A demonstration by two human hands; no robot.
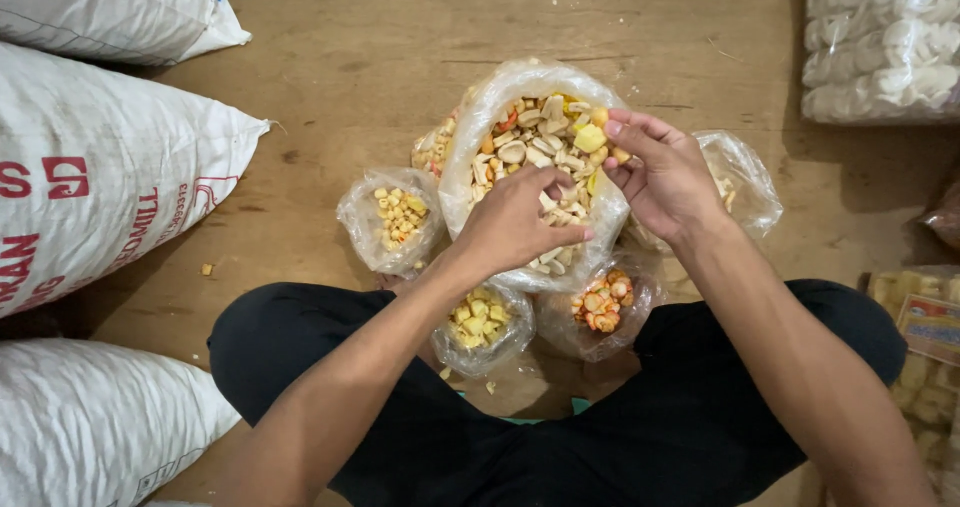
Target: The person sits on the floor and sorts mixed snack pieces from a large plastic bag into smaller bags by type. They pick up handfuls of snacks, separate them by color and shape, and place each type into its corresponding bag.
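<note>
Big clear bag of mixed crackers sits under both hands; my left hand pinches pieces inside, right hand grips its rim.

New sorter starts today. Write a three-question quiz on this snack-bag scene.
1. True or false: both hands reach into the big middle bag of mixed crackers.
2. Which small bag lies nearest the left hand: A) yellow cubes bag B) white cracker pack?
3. What does the right hand pinch?

Key: 1 true. 2 A. 3 A small pale yellow piece.
</note>
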